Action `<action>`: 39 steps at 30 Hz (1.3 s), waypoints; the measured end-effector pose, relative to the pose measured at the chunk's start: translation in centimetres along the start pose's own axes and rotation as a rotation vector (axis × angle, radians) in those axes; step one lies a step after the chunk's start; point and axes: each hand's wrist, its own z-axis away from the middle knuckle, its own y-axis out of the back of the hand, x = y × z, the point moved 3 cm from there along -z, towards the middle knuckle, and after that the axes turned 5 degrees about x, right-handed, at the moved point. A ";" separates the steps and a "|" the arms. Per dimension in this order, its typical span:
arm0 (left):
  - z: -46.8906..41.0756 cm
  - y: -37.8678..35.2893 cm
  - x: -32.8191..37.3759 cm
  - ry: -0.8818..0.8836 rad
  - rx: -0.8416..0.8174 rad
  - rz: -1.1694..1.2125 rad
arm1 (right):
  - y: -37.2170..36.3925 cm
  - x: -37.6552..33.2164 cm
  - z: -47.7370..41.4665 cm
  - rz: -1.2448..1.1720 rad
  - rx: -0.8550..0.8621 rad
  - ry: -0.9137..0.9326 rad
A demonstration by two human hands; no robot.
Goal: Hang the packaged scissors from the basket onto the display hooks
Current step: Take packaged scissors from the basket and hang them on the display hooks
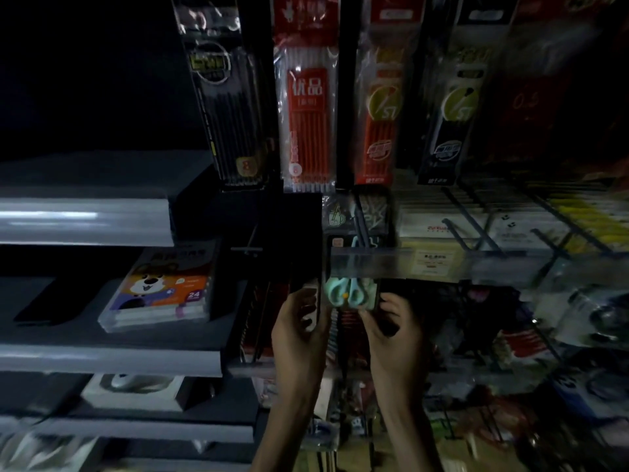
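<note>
We hold the scissors pack (350,294) up by the shelf rail (476,264). Our right hand (391,325) pinches its bottom corner. Our left hand (299,321) grips a dark pack edge (315,308) beside it. It seems light, stiff and slippery, so we should grip the edges.

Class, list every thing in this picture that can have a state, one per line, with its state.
Packaged scissors, held upright, top hidden behind the clear rail; hooked or not, cannot tell.
Left hand, grips the pack's left edge.
Right hand, pinches the pack's lower right corner.
Red pen pack, hanging.
Cartoon-dog box, lying flat on a grey shelf.
</note>
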 end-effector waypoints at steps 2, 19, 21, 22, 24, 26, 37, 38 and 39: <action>0.6 1.1 -0.3 0.002 -0.051 -0.004 | 0.8 0.0 0.9 0.023 -0.020 0.029; 11.1 27.0 -3.5 0.157 0.187 -0.381 | -7.7 -9.3 17.5 -0.034 -0.940 0.266; 13.0 31.8 -4.6 0.194 0.262 -0.466 | -10.3 -10.1 21.5 -0.064 -1.071 0.283; 14.1 34.2 -5.1 0.218 0.304 -0.511 | -11.6 -10.7 23.7 -0.072 -1.149 0.281; 16.4 38.9 -6.0 0.275 0.384 -0.593 | -14.6 -11.7 28.6 -0.071 -1.304 0.318; 18.7 43.6 -6.8 0.337 0.459 -0.681 | -17.8 -12.4 33.9 -0.039 -1.439 0.404; 33.9 67.2 -12.1 0.730 0.797 -0.961 | -27.1 -18.8 64.4 0.065 -1.910 1.052; 35.3 68.9 -12.4 0.760 0.817 -0.980 | -27.4 -19.3 66.8 0.064 -1.936 1.093; 36.6 70.5 -12.6 0.791 0.839 -1.002 | -27.6 -19.8 69.3 0.065 -1.964 1.137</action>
